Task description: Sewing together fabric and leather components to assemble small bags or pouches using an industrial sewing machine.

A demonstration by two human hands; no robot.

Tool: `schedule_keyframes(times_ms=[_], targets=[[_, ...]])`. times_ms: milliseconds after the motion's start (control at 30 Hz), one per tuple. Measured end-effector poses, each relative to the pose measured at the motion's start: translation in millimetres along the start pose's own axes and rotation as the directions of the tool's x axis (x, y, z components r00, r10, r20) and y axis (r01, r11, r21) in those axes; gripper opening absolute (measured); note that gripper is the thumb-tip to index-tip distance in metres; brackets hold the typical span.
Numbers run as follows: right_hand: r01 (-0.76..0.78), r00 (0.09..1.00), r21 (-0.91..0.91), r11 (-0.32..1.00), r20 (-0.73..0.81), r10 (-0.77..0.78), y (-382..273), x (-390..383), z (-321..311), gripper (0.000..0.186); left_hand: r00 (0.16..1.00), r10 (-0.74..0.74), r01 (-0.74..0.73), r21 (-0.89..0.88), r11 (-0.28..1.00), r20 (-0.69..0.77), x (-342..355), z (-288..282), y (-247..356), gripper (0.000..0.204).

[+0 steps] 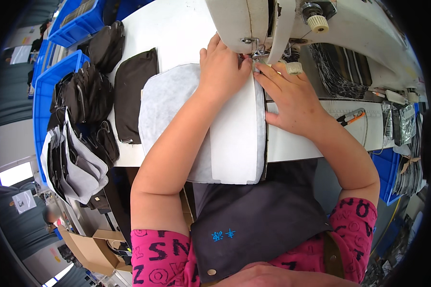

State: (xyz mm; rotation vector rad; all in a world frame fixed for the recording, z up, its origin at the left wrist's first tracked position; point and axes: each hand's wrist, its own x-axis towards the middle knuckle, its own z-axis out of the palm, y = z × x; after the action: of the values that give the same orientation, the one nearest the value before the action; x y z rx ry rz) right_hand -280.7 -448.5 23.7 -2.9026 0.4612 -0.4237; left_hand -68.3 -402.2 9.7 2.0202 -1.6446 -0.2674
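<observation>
A large grey-white fabric panel with a smooth white strip and a dark right edge lies under the sewing machine head. Its near end hangs over the table edge above my lap. My left hand rests on the panel's far part, fingers spread, with the thumb close to the presser foot. Something small and red shows beside that thumb, too hidden to name. Along the panel's right edge my right hand lies flat, fingertips close to the needle area and thumb apart on the seam side.
Left of the panel lies a dark pouch. Beyond it, a blue bin has dark pouches heaped by it. Striped dark pieces are stacked behind the right hand. Orange-and-black snips lie on the right; a cardboard box stands lower left.
</observation>
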Motion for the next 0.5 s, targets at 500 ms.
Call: schedule_keyframes(times_ms=[500], targets=[[0.0, 1.0, -0.016, 1.0, -0.014, -0.001, 1.0, 0.7, 1.6, 0.074, 1.0, -0.006, 0.006, -0.02, 1.0, -0.003, 4.3, 2.6, -2.7, 0.019]])
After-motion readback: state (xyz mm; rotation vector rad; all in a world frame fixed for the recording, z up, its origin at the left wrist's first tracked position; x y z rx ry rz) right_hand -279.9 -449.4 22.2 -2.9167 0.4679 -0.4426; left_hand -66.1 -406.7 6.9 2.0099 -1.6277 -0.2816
